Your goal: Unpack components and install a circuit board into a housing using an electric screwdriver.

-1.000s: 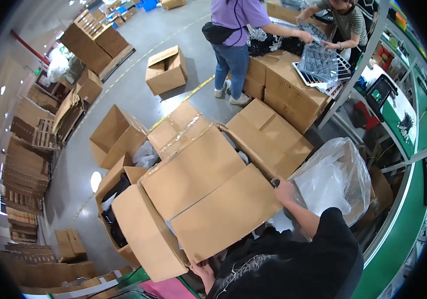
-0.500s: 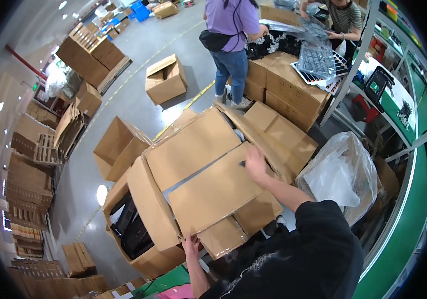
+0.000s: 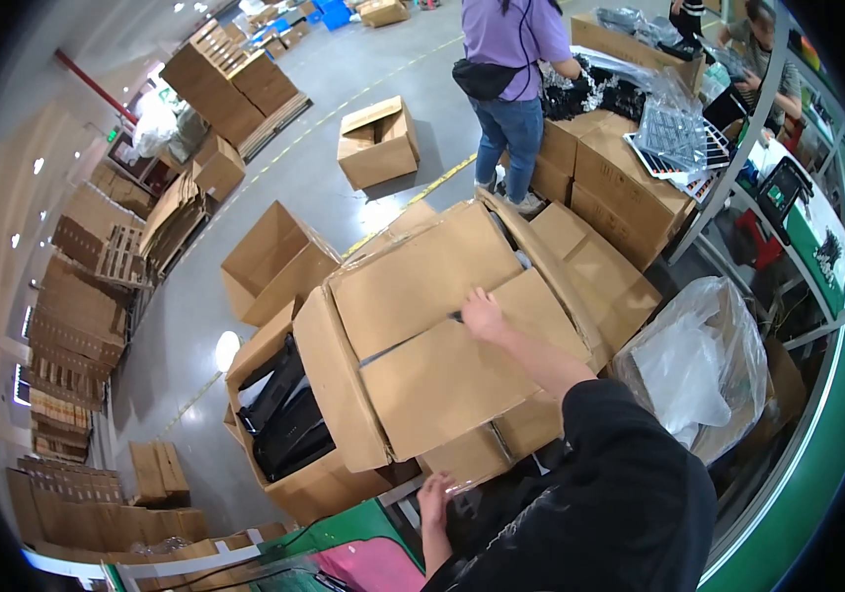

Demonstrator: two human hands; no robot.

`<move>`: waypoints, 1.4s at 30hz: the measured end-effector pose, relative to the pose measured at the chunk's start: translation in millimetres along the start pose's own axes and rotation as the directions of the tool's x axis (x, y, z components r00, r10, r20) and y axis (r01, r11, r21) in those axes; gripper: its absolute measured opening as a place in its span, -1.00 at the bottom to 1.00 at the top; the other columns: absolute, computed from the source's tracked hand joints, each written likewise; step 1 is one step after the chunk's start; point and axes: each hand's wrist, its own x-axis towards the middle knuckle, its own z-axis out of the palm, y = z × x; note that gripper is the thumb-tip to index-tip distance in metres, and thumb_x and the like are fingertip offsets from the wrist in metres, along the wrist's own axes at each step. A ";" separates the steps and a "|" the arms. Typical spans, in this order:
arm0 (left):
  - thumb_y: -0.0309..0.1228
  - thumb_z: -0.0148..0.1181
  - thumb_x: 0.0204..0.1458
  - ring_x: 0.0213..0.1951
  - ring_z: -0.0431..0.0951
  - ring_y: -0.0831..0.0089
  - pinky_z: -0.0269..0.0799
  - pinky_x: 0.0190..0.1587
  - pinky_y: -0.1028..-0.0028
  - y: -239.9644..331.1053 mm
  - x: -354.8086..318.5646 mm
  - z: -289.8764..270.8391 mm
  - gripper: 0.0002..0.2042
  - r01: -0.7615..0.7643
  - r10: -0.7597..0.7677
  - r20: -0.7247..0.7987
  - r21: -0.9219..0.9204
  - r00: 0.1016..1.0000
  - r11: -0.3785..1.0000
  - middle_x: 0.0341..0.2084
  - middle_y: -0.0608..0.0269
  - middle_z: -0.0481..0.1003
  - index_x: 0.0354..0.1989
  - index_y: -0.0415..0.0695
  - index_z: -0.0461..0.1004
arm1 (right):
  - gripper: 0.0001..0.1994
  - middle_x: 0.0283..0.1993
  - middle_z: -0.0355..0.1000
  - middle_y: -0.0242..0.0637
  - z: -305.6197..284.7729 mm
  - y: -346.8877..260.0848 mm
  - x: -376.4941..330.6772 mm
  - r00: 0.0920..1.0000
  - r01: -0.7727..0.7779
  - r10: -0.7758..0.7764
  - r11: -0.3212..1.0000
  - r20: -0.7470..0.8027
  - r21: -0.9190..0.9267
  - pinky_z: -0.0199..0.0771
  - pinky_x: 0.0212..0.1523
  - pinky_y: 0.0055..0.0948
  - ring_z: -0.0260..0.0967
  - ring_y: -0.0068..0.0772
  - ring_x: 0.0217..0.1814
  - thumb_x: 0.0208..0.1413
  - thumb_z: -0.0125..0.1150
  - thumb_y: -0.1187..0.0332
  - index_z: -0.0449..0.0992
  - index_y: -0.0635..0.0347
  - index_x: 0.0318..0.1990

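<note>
Both broad flaps [image 3: 422,281] of the carton [image 3: 477,395] lie folded in, their seam [image 3: 393,351] untaped; the right hand [image 3: 485,318] seemingly pinches a small dark object [image 3: 457,317], the left hand [image 3: 434,496], at 6 o'clock, is released.

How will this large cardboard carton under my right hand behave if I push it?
The large cardboard carton probably won't roll, being boxy and flat-sided. Its top flaps will likely give under your right hand, since a gap shows between them. Weight is hard to judge, as the flaps mostly hide the inside.
</note>
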 end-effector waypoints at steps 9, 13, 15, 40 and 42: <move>-0.66 -0.11 0.02 -0.25 0.31 0.40 0.26 -0.11 0.45 132.9 -96.2 12.6 -0.89 -0.761 0.944 -0.291 0.574 0.156 0.303 -0.32 0.17 0.32 -0.31 -0.27 0.33 | -0.81 -0.43 0.33 -0.21 -216.5 -25.9 -206.3 0.940 0.294 -0.216 0.906 -0.264 0.305 0.35 -0.30 -0.14 0.34 -0.10 -0.27 -0.30 0.18 0.42 0.47 0.11 -0.40; -0.60 -0.08 -0.01 -0.19 0.35 0.28 0.25 -0.05 0.39 116.7 -97.7 62.4 -0.82 -0.972 0.974 -0.043 0.070 0.221 0.224 -0.24 0.06 0.34 -0.22 -0.28 0.34 | -0.75 -0.38 0.40 -0.17 -203.5 -12.6 -290.9 0.910 0.146 -0.258 0.932 0.323 0.332 0.41 -0.25 -0.04 0.38 -0.05 -0.22 -0.23 0.18 0.42 0.46 0.14 -0.29; -0.44 0.03 0.00 -0.07 0.36 0.20 0.26 0.02 0.35 74.1 -76.0 59.3 -0.71 -0.863 0.802 0.326 0.119 0.501 0.491 -0.12 0.00 0.35 -0.08 -0.23 0.34 | -0.69 -0.20 0.40 -0.09 -168.9 -0.7 -296.4 0.847 -0.004 -0.175 0.942 0.503 0.335 0.39 -0.17 -0.05 0.35 -0.03 -0.08 -0.17 0.15 0.43 0.41 0.20 -0.17; -0.20 0.04 0.02 0.08 0.32 0.07 0.25 0.10 0.16 -95.9 -128.1 -33.1 -0.55 0.038 0.136 -0.254 0.580 0.958 0.814 0.02 0.00 0.34 0.06 -0.16 0.31 | -0.82 -0.40 0.36 -0.14 16.6 -61.4 -236.9 0.822 0.561 -0.565 0.825 0.075 0.067 0.34 -0.32 -0.05 0.36 0.01 -0.27 -0.19 0.06 0.54 0.28 0.19 -0.35; -0.20 0.04 0.03 0.08 0.32 0.07 0.25 0.10 0.15 -88.9 -126.9 -37.6 -0.55 0.041 0.114 -0.221 0.592 0.969 0.805 0.02 0.00 0.34 0.07 -0.17 0.30 | -0.82 -0.41 0.37 -0.13 18.6 -95.8 -252.0 0.868 0.487 -0.487 0.873 0.091 0.024 0.35 -0.33 -0.03 0.37 0.03 -0.31 -0.18 0.07 0.52 0.29 0.18 -0.35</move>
